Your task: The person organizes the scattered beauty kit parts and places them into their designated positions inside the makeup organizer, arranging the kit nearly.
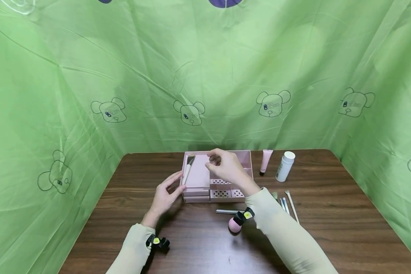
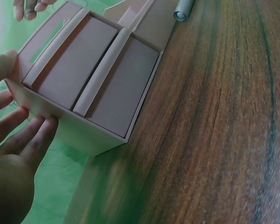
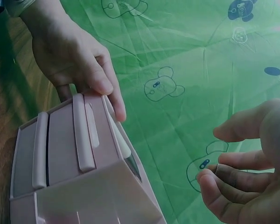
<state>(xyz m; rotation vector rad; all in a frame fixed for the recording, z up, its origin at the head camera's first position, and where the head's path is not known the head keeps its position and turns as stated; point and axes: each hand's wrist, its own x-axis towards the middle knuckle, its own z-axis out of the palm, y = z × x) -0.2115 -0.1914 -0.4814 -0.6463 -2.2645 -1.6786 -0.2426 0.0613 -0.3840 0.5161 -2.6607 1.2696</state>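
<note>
While the left hand point(image 1: 165, 195) is touching the left side of the pink organizer point(image 1: 200, 171) with extended fingers, the right hand point(image 1: 227, 165) is hovering above it, fingers loosely bent and holding nothing. The organizer is sitting toward the back of the table point(image 1: 346, 213), with a brush point(image 1: 187, 171) lying in its left slot. To its right, a pink tube point(image 1: 265, 160) and a white bottle point(image 1: 285, 166) are sitting near each other; in front, a silver cylinder point(image 1: 227, 211) is lying near a pink ball point(image 1: 234, 225). The right sleeve point(image 1: 284, 232) is hiding the lower ends of some slim tools point(image 1: 292, 205), and a black wrist camera point(image 1: 239, 218) is overlapping the ball. The right hand is covering part of the organizer's compartments, leaving their contents hard to make out. Dark wood grain is running across the table, and green sheeting point(image 1: 205, 68) printed with bear heads is hanging around it.
</note>
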